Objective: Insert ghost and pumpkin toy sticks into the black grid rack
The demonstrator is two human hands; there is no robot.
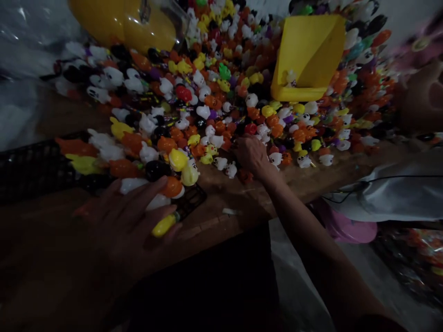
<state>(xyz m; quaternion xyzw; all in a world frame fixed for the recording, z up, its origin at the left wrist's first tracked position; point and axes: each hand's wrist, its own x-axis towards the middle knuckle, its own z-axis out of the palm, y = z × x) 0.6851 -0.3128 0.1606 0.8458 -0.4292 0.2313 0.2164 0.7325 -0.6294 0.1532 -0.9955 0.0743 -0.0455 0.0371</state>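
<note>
At the lower left my left hand [128, 221] reaches over a black mesh tray [199, 196] of small plastic figures. A small yellow figure [163, 226] sits between its thumb and forefinger, while the other fingers spread over white and orange figures [173, 187]. My right hand [251, 154] is at the near edge of a large heap of figures [214, 101], fingers curled downward. Its fingertips are hidden, so what they pinch does not show. Beside it lie white figures [230, 170] and an orange one [245, 175].
A yellow scoop-like bin [308, 60] rests on the heap. Behind, at the upper left, is a yellow and clear container [128, 23]. The wooden tabletop [221, 198] ends near me. Below right are a pink tub [353, 226] and a pale plastic sheet [404, 189].
</note>
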